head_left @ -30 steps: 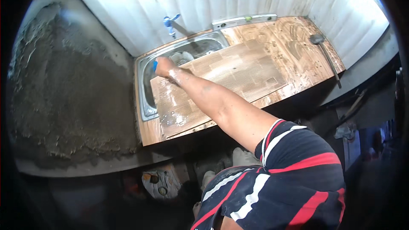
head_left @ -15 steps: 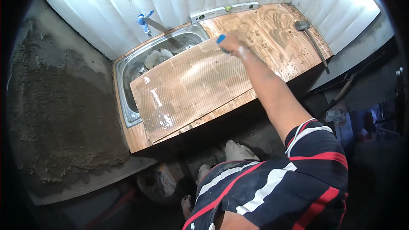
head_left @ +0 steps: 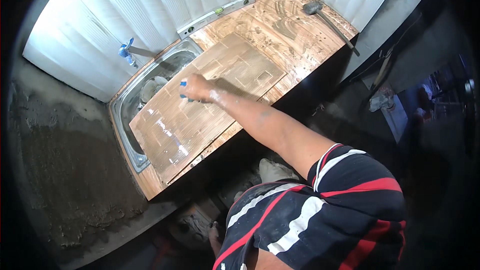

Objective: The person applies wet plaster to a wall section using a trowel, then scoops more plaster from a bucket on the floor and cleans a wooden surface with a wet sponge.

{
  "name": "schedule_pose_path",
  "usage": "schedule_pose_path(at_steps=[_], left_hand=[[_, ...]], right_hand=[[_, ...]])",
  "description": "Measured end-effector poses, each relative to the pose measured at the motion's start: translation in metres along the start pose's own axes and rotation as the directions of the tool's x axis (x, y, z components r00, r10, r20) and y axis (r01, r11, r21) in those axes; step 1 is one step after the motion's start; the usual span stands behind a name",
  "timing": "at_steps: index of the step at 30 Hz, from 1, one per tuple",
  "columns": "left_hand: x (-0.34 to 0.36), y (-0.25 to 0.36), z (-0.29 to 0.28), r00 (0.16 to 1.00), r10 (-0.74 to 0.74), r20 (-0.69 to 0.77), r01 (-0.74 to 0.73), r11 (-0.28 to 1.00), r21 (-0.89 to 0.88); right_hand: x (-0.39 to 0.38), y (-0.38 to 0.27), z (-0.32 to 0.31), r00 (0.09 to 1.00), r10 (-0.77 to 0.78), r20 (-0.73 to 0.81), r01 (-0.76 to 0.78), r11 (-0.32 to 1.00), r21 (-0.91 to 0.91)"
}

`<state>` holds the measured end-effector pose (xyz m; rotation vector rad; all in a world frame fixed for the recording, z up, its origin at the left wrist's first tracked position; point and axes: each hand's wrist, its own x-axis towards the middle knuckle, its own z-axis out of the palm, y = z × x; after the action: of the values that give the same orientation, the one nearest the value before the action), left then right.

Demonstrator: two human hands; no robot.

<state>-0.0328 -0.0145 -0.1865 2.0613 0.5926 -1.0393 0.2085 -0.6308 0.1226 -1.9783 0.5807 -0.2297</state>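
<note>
My right hand (head_left: 196,88) is closed around a small blue thing (head_left: 183,84), mostly hidden by the fingers, so I cannot tell its kind. The hand is over the middle of a large tan ribbed tile (head_left: 225,65) with white smears near its left end. That tile lies on the wood-patterned counter (head_left: 280,15) and partly covers the steel sink (head_left: 120,115). Low down, beside my striped shirt, what looks like my left hand (head_left: 214,232) hangs in shadow, its fingers too dim to read.
A blue-wrapped tap (head_left: 127,52) juts from the white ribbed wall. A spirit level (head_left: 216,16) leans along the wall's foot. A mallet (head_left: 313,8) lies at the counter's right, its handle past the edge. Rough grey mortar (head_left: 75,170) covers the left slab.
My right hand has moved left from the tile's far edge to its middle, still closed on the blue thing. The view has turned, shifting the counter leftward.
</note>
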Motion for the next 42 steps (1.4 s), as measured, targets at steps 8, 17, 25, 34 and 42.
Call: schedule_pose_path(at_steps=[8,17,25,34,42], left_hand=[[-0.025,-0.04,-0.006,0.997,-0.083,-0.006,0.083,0.996,-0.039],[-0.041,-0.078,-0.011,1.0,0.003,0.002,-0.003,0.959,0.283],[-0.03,-0.018,-0.005,0.995,-0.057,-0.078,0.044,0.986,-0.16],[-0.063,-0.054,0.003,0.995,-0.074,-0.068,0.076,0.997,0.014],[-0.09,-0.101,0.007,0.989,-0.149,-0.006,0.148,0.977,0.151]], right_hand=[[-0.053,0.036,-0.063,0.961,0.185,0.206,-0.246,0.909,0.335],[-0.07,0.072,-0.092,0.992,0.123,0.033,-0.127,0.954,0.272],[-0.091,-0.015,0.067,0.946,-0.188,0.265,0.16,0.98,0.121],[-0.105,-0.043,0.113,0.939,-0.236,0.25,0.229,0.972,0.056],[-0.102,0.033,-0.051,0.987,0.158,0.025,-0.16,0.973,0.168]])
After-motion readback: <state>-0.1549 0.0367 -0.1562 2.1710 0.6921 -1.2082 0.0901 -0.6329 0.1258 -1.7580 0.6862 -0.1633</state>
